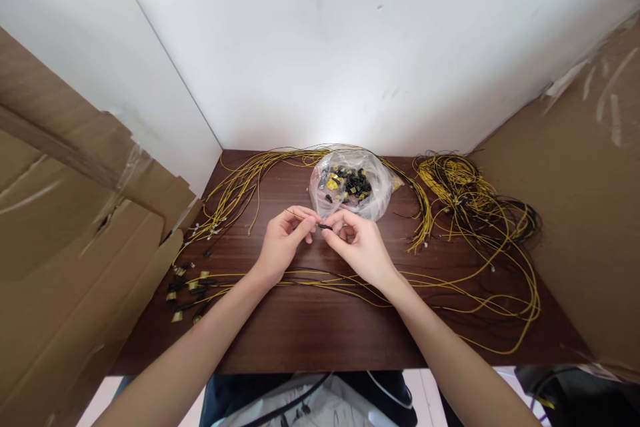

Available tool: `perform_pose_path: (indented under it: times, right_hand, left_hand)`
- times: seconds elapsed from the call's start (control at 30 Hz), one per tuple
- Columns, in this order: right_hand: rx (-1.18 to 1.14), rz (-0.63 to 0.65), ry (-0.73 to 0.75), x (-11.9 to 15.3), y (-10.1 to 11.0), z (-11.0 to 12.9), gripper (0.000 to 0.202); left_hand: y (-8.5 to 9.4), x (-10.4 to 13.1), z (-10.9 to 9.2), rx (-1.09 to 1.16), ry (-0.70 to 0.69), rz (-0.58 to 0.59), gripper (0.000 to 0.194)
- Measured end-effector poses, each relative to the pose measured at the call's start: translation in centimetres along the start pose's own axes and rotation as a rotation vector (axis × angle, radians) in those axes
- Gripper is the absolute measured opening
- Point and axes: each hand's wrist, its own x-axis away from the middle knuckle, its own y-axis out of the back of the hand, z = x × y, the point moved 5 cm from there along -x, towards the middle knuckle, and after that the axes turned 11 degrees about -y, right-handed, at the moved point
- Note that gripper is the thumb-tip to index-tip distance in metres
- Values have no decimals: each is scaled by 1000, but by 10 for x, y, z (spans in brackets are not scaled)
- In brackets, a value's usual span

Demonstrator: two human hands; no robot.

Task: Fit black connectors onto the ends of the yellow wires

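My left hand (pixel 287 237) pinches a thin yellow wire (pixel 294 213) close to its end. Facing it, my right hand (pixel 357 243) grips a small black connector (pixel 325 227) between thumb and fingers. The wire's end and the connector meet between my fingertips; whether one sits inside the other I cannot tell. Just behind my hands stands a clear plastic bag (pixel 383 190), open at the top, with black and yellow connectors (pixel 356 183) in it. Below my wrists, yellow and black wires (pixel 320 278) run across the brown table (pixel 320 340).
Wires with black, yellow-tagged connectors (pixel 193 285) lie at the left. A loose wire bundle (pixel 245 177) arcs behind the bag. At the right is a tangled wire coil (pixel 460 187). Cardboard panels (pixel 75 267) wall the left side, another cardboard sheet (pixel 575 213) the right.
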Motion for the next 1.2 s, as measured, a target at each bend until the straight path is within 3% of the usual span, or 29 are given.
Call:
perform_pose_path:
  times: [0.2, 0.5, 0.73, 1.0, 1.1, 1.2]
  right_hand:
    - [58, -61, 20, 1, 4, 0, 10]
    - [119, -28, 92, 5, 2, 9, 9]
    - [138, -55, 117, 4, 4, 9, 7]
    - [142, -88, 113, 4, 8, 9, 8]
    - [145, -78, 123, 4, 7, 9, 9]
    - [152, -67, 150, 4, 6, 10, 9]
  left_hand:
    - [1, 0, 2, -6, 0, -9, 21]
    - [-10, 4, -3, -338, -112, 277, 41]
    - [-7, 4, 3, -296, -69, 273, 44]
    - [0, 0, 4, -150, 13, 106, 48]
    - [0, 1, 4, -181, 5, 131, 48]
    - [-4, 2, 2, -255, -28, 226, 44]
